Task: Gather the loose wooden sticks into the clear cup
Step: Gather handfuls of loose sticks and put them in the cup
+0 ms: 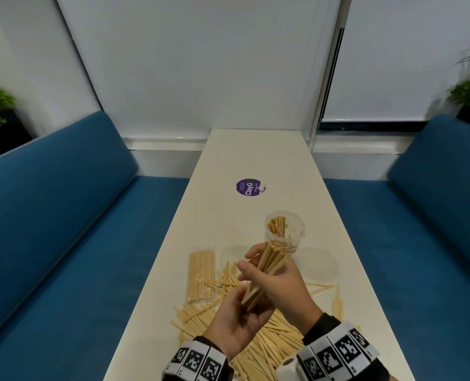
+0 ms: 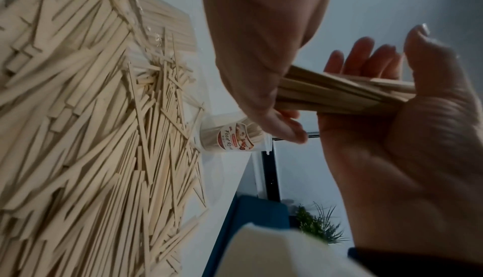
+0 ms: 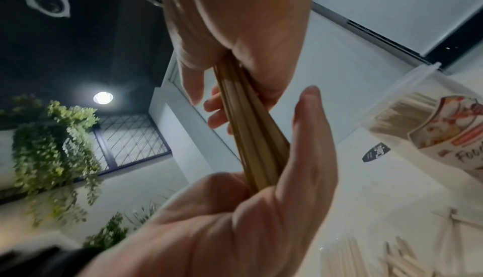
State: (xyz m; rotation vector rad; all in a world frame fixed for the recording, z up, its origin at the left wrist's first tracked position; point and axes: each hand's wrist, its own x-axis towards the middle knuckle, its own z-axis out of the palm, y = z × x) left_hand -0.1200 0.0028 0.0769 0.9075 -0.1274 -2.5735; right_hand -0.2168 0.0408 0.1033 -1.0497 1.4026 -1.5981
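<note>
Both hands hold one bundle of wooden sticks [image 1: 266, 266] in the air above the table, tilted up toward the far right. My left hand [image 1: 236, 317] grips its lower end and my right hand [image 1: 283, 284] is wrapped round its middle. The clear cup [image 1: 284, 229] stands just beyond the bundle's upper end, upright, with several sticks inside. Under the hands a big pile of loose sticks [image 1: 228, 325] covers the near table. In the left wrist view the bundle [image 2: 339, 93] runs between both hands, with the labelled cup [image 2: 230, 138] behind. In the right wrist view the bundle [image 3: 251, 136] shows beside the cup [image 3: 431, 126].
A wrapped flat pack of sticks [image 1: 202, 273] lies left of the pile. A few stray sticks [image 1: 320, 287] and clear plastic [image 1: 319, 265] lie to the right. A purple round sticker [image 1: 251, 187] marks the narrow white table [image 1: 256, 155]. Blue sofas [image 1: 63, 215] flank both sides.
</note>
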